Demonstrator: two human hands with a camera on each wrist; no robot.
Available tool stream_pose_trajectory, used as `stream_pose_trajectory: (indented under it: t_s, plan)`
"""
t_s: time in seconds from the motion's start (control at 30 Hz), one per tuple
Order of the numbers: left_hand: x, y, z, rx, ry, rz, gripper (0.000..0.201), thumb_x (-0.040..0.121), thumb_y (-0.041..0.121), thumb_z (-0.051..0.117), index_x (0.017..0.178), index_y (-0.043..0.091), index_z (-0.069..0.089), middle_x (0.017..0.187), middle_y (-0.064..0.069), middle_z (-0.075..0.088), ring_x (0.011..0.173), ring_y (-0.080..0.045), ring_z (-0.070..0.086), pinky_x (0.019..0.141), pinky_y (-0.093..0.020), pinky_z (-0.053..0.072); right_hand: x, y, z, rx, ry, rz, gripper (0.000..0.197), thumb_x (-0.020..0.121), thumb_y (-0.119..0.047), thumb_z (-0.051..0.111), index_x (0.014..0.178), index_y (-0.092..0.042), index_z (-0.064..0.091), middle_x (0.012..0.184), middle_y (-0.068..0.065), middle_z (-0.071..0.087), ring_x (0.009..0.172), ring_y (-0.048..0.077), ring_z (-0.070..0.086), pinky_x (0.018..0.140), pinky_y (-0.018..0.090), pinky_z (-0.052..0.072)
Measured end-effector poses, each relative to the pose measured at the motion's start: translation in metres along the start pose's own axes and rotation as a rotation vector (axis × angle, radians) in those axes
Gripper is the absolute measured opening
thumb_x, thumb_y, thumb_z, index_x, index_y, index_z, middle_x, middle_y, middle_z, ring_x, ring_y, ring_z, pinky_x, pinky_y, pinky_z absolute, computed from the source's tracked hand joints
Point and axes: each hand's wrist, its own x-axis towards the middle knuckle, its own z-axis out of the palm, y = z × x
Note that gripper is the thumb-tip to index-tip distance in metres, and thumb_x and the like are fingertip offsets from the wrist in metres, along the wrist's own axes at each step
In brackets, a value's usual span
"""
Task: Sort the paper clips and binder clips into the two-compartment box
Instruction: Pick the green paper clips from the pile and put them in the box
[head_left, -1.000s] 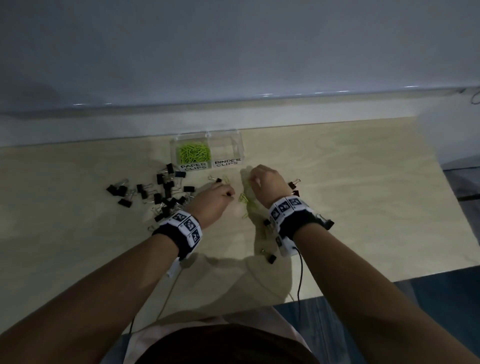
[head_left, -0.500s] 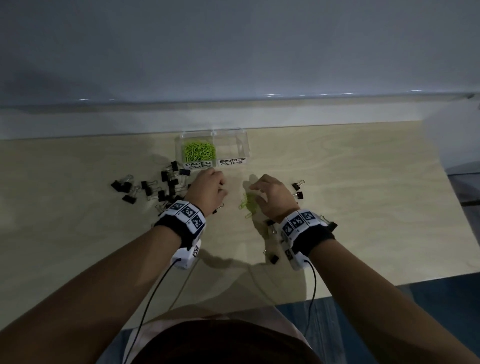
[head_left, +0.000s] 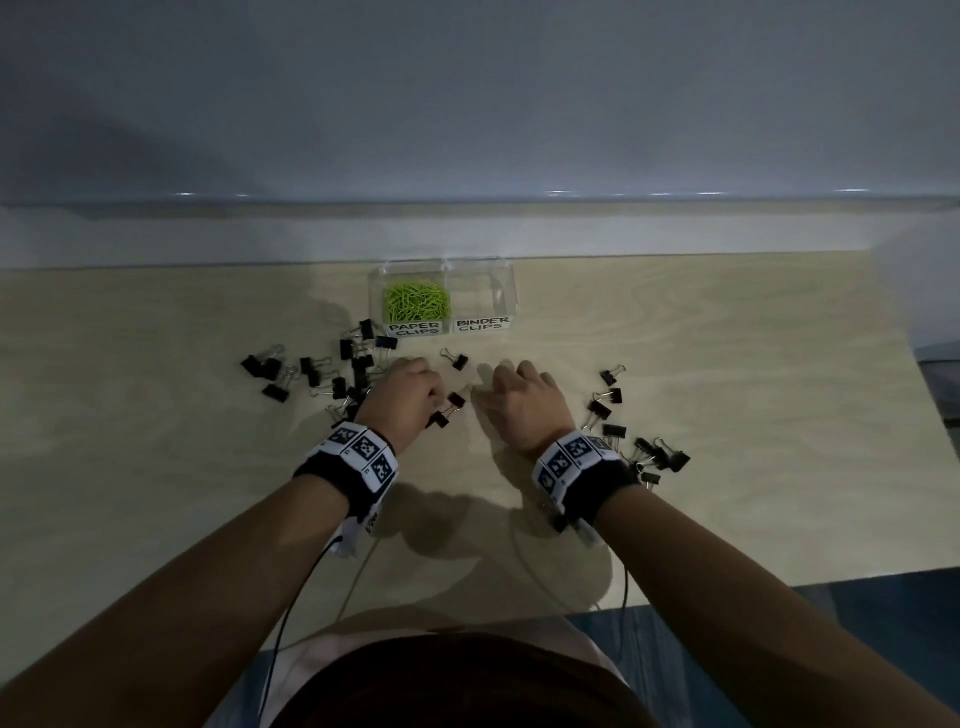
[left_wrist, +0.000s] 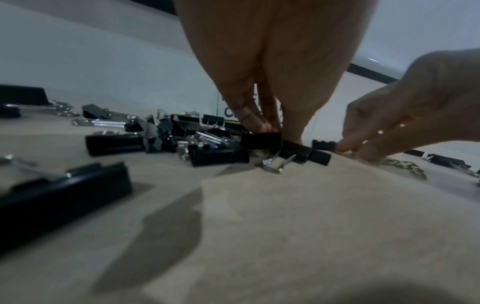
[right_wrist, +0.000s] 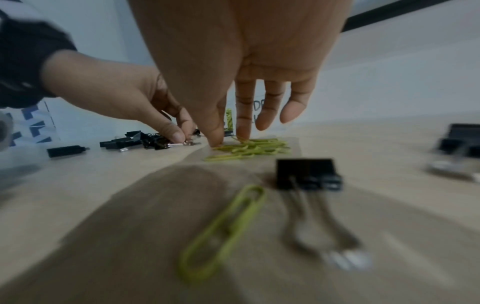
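Observation:
The clear two-compartment box (head_left: 511, 291) stands at the back of the table. Its left side, labelled PAPER CLIPS, holds green paper clips (head_left: 415, 304); the right side, labelled BINDER CLIPS (head_left: 483, 293), holds nothing. My left hand (head_left: 434, 402) pinches a black binder clip (left_wrist: 261, 139) that lies on the table. My right hand (right_wrist: 228, 137) reaches down with straight fingers, and its thumb and forefinger touch a small heap of green paper clips (right_wrist: 252, 148). From the head view that heap is hidden under the hand.
Black binder clips lie scattered in a left pile (head_left: 322, 369) and a right pile (head_left: 634, 441), and one sits alone (head_left: 457, 358) before the box. Under my right wrist lie a single green paper clip (right_wrist: 223, 232) and a binder clip (right_wrist: 309, 174). The table's front edge is near my body.
My right hand has slid left over the green paper clips, which now hide beneath it. My left hand has drawn back from the box front to the binder clips between the hands.

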Motion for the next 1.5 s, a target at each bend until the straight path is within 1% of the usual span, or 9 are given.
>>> stream_pose_trajectory:
  t_s: [0.2,0.33,0.73,0.87,0.97,1.07,1.17,1.37,1.5]
  plan:
    - [0.001,0.014,0.002,-0.005,0.005,0.129,0.015,0.087,0.017,0.06,0.099,0.008,0.065,0.104,-0.006,0.058,0.102,-0.025,0.048,0.09,-0.036,0.042,-0.023,0.013,0.005,-0.037,0.03,0.004,0.02,0.085,-0.038,0.053,0.094,-0.027,0.067,0.088,0.002,0.055,0.074,0.024,0.052,0.059,0.034,0.045]
    - [0.004,0.038,0.017,0.041,-0.057,0.105,0.029,0.081,0.032,0.067,0.101,0.013,0.059,0.105,-0.004,0.056,0.102,-0.023,0.049,0.089,-0.036,0.042,-0.029,0.009,0.002,-0.031,0.071,0.019,0.019,0.078,-0.038,0.058,0.092,-0.028,0.068,0.093,0.003,0.055,0.075,0.027,0.053,0.06,0.036,0.044]
    - [0.004,0.035,0.009,-0.145,-0.068,0.011,0.03,0.076,0.01,0.065,0.106,0.007,0.063,0.099,-0.009,0.061,0.089,-0.023,0.059,0.081,-0.031,0.049,-0.042,0.006,-0.005,0.037,0.021,0.136,0.028,0.081,-0.042,0.054,0.099,-0.026,0.067,0.104,0.001,0.057,0.084,0.029,0.052,0.07,0.044,0.043]
    - [-0.002,0.04,0.004,-0.282,-0.052,0.014,0.026,0.078,0.009,0.067,0.104,0.01,0.067,0.094,-0.003,0.062,0.082,-0.016,0.059,0.078,-0.03,0.053,-0.033,0.007,-0.007,0.27,0.016,0.237,0.027,0.072,-0.046,0.068,0.09,-0.026,0.072,0.102,0.001,0.06,0.094,0.027,0.05,0.078,0.043,0.04]
    - [-0.005,0.047,-0.001,-0.34,0.0,0.044,0.023,0.079,0.009,0.069,0.101,0.01,0.069,0.093,-0.001,0.063,0.08,-0.014,0.061,0.076,-0.023,0.052,-0.023,0.001,-0.013,0.536,0.043,0.325,0.041,0.069,-0.054,0.057,0.08,-0.018,0.072,0.096,0.002,0.065,0.093,0.026,0.053,0.08,0.041,0.041]
    - [-0.007,0.05,-0.01,-0.411,0.053,0.043,0.019,0.08,0.01,0.07,0.099,0.01,0.07,0.091,0.0,0.065,0.078,-0.009,0.061,0.073,-0.014,0.049,-0.02,-0.002,-0.018,0.787,0.147,0.342,0.022,0.073,-0.027,0.069,0.078,-0.005,0.069,0.084,0.013,0.069,0.078,0.03,0.062,0.073,0.038,0.05]
    - [-0.01,0.05,-0.019,-0.501,0.089,0.034,0.015,0.081,0.009,0.068,0.096,0.008,0.072,0.089,-0.002,0.07,0.078,-0.006,0.065,0.074,-0.011,0.051,-0.018,-0.001,-0.015,1.042,0.168,0.439,0.013,0.071,-0.012,0.077,0.081,-0.008,0.07,0.082,0.007,0.071,0.075,0.019,0.065,0.067,0.028,0.05]
    - [-0.015,0.049,-0.03,-0.572,0.141,-0.007,0.013,0.084,0.014,0.066,0.095,0.011,0.073,0.089,-0.001,0.073,0.08,-0.006,0.068,0.077,-0.021,0.055,-0.017,-0.006,-0.03,1.43,0.205,0.515,0.015,0.072,-0.001,0.077,0.084,-0.003,0.069,0.078,0.022,0.07,0.066,0.024,0.063,0.063,0.032,0.053]
    - [-0.015,0.049,-0.033,-0.623,0.179,-0.045,0.013,0.084,0.012,0.067,0.094,0.009,0.073,0.087,-0.003,0.073,0.08,-0.013,0.069,0.078,-0.032,0.058,-0.025,-0.006,-0.04,1.631,0.174,0.501,0.012,0.078,0.008,0.066,0.089,0.004,0.067,0.064,0.004,0.072,0.06,0.015,0.068,0.056,0.021,0.054]
